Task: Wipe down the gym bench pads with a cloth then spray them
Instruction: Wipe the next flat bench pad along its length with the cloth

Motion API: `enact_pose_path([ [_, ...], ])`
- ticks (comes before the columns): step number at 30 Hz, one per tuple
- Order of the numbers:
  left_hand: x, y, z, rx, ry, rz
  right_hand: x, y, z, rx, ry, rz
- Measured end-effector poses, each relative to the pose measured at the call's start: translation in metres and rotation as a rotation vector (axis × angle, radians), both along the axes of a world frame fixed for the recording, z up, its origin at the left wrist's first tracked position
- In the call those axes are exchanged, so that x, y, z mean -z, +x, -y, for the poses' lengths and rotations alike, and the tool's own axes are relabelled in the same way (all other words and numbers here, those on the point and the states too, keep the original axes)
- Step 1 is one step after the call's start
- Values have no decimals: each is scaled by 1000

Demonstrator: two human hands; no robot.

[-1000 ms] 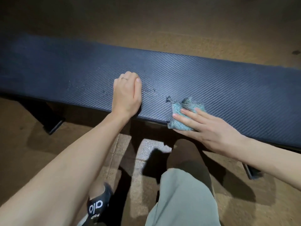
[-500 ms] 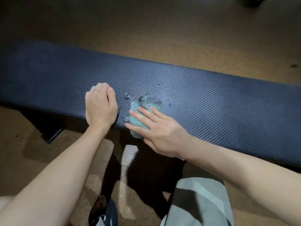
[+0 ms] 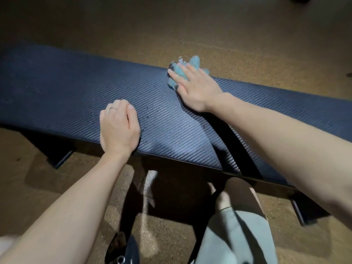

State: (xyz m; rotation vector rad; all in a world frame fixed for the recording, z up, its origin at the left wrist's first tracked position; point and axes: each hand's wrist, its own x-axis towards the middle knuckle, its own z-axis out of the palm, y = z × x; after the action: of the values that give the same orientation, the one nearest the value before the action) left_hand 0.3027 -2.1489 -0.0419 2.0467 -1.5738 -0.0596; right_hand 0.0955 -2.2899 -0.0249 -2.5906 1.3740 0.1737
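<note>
A long dark blue bench pad [image 3: 72, 96] with a woven pattern runs across the view from left to right. Small droplets dot it near the middle. A crumpled teal cloth [image 3: 181, 70] lies at the pad's far edge, partly hanging past it. My right hand [image 3: 196, 88] presses flat on the cloth with straight fingers. My left hand [image 3: 119, 124] rests on the pad's near edge with its fingers curled under, a ring on one finger, holding nothing.
Brown speckled floor [image 3: 171, 25] surrounds the bench. Dark bench feet stand at the lower left [image 3: 59, 159] and lower right [image 3: 304, 212]. My grey trouser leg [image 3: 238, 235] and a dark shoe [image 3: 123, 250] are below the near edge.
My right hand has pushed the cloth from the pad's near edge, beside my left hand, across to the far edge. My left hand stays on the near edge.
</note>
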Motion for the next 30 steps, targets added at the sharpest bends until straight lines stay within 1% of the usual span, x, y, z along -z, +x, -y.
enact_pose_path([
  [3, 0, -1, 0, 2, 2, 8, 4, 7, 6, 61, -10, 3],
  [6, -1, -1, 0, 4, 8, 18, 3, 11, -15, 102, -20, 4],
  [8, -1, -1, 0, 8, 21, 24, 2, 8, -49, 95, -7, 34],
  [12, -1, -2, -3, 3, 19, 38, 4, 0, -170, 50, -23, 111],
  [13, -1, -3, -2, 6, 21, 41, 4, -2, -189, 64, -16, 102],
  [15, 1, -2, -2, 13, 31, 51, 7, -3, -200, 83, 1, 74],
  [19, 5, -1, -2, 48, 28, 51, 9, -1, -167, 135, -27, 79],
  [23, 8, 1, -1, 86, 1, 66, 8, 5, -88, 390, -53, 63],
  [26, 7, 4, 4, 109, 29, 78, 2, 14, -28, 580, 29, 61],
  [28, 4, 4, 5, 122, 68, 95, 0, 21, -11, 648, 52, 49],
  [30, 0, 4, 5, 144, 107, 107, -1, 27, -14, 675, 45, 43],
])
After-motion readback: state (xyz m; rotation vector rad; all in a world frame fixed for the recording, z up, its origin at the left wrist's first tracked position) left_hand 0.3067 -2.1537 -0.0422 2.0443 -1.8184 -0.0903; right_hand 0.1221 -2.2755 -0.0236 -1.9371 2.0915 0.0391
